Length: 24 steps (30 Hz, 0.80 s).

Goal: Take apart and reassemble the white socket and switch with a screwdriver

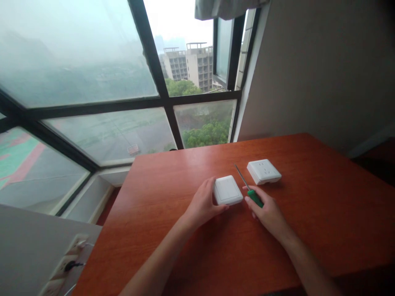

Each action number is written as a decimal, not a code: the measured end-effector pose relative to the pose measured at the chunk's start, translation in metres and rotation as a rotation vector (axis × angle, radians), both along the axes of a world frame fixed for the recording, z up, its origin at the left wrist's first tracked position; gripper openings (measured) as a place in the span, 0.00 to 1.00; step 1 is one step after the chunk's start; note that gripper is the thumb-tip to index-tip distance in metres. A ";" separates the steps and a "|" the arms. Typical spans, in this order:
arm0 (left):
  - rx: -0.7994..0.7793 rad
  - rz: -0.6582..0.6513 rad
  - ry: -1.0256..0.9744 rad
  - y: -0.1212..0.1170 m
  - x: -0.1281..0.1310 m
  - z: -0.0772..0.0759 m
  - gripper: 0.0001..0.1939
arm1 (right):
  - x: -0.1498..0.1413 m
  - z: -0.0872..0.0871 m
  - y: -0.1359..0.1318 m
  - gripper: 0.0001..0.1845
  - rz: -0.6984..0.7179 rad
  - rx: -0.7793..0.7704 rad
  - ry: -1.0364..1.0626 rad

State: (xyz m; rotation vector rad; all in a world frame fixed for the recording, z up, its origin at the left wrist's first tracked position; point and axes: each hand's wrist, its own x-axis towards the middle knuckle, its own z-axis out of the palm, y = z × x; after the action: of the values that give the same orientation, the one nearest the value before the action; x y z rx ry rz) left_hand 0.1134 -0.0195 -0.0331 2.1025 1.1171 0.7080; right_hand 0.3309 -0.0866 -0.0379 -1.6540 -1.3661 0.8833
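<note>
My left hand (203, 201) grips the left side of a white wall switch (227, 190), thumb along its near edge and fingers at its far left corner. The switch's flat face is turned up, just above or on the table; I cannot tell which. In my right hand (267, 209) is a screwdriver with a green handle (255, 198) and a thin metal shaft (241, 176). Its tip points up and away to the left, apart from the switch. Beyond my right hand, a white wall socket (264, 171) lies face up on the table.
The reddish-brown wooden table (324, 213) stretches under both hands. Behind it are dark-framed windows (200, 98), one pane swung open, and a grey wall (308, 70) on the right. Low on the left, wall outlets (66, 265) hold plugs with cords.
</note>
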 end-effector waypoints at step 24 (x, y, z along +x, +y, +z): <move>0.106 -0.049 -0.097 0.043 0.061 -0.006 0.46 | 0.013 -0.015 -0.019 0.21 -0.005 -0.005 0.250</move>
State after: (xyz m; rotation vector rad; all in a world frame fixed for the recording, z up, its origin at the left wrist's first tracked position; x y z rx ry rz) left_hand 0.1748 0.0232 -0.0386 2.1512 0.9915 0.8535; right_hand 0.3436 -0.1059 -0.0533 -1.4934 -1.1876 1.0528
